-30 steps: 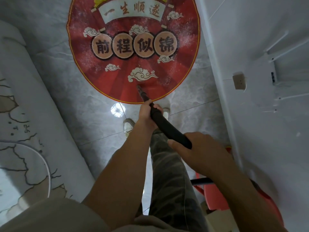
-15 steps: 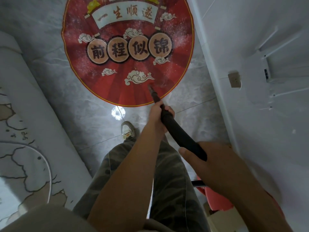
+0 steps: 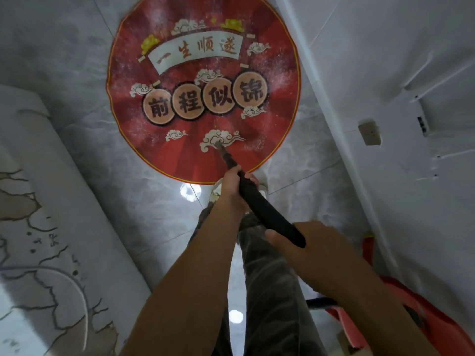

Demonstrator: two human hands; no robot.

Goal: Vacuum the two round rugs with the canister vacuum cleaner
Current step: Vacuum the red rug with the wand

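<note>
My left hand (image 3: 232,183) wraps the black wand (image 3: 264,211) low down; my right hand (image 3: 316,242) grips its upper end. The nozzle tip (image 3: 218,143) touches the red round rug (image 3: 280,73), lying at my 12 o'clock, near its 6 o'clock edge. I judge the wand stiff and light, well steered from these two grips. The thin rug looks soft and may ruck under suction.

One head-worn view
The tiled floor (image 3: 84,155) is viewed steeply from above, the round rug (image 3: 203,98) ahead.
</note>
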